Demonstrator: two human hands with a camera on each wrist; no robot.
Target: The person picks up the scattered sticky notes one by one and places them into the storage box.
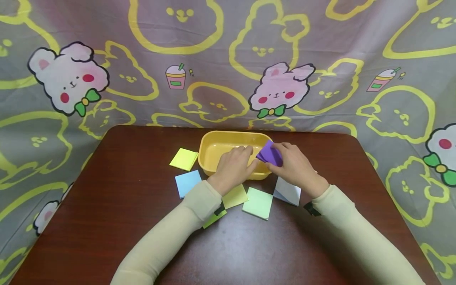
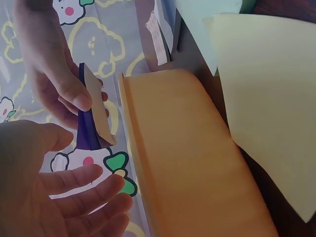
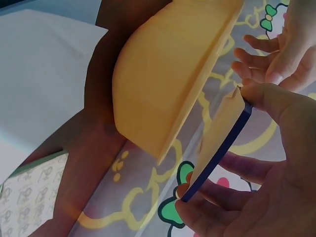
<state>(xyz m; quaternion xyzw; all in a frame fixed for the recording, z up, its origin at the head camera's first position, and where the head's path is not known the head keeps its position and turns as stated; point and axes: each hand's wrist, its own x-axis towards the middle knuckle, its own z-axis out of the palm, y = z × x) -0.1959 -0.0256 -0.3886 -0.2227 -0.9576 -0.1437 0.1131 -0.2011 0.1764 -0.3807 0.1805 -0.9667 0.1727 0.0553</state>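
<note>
Farthest left on the dark brown table [image 1: 85, 221], a bright yellow pad [image 1: 183, 159] lies right beside the left end of a yellow basin [image 1: 213, 150]. Nearer the person is a blue pad [image 1: 187, 183], then a green pad [image 1: 215, 219] partly hidden by the left sleeve [image 1: 178, 229]. The left hand [image 1: 233, 166] is above the basin, its fingers loosely bent, its thumb well apart from them, with nothing in its hold. Below that wrist lies a pale yellow pad [image 1: 236, 198], and next to it a pale green pad [image 1: 257, 204]. Over the basin's right end is the purple pad [image 1: 271, 153], raised and tilted, one corner pointing left toward the left hand. From above it looks nearly square, so no longer side can be told; edge-on in the right wrist view, its length slants from upper right to lower left, the pale underside turned toward the basin. A grey-white pad [image 1: 287, 192] lies on the table nearer the person. The right hand [image 1: 293, 166] pinches the purple pad between thumb and fingers
</note>
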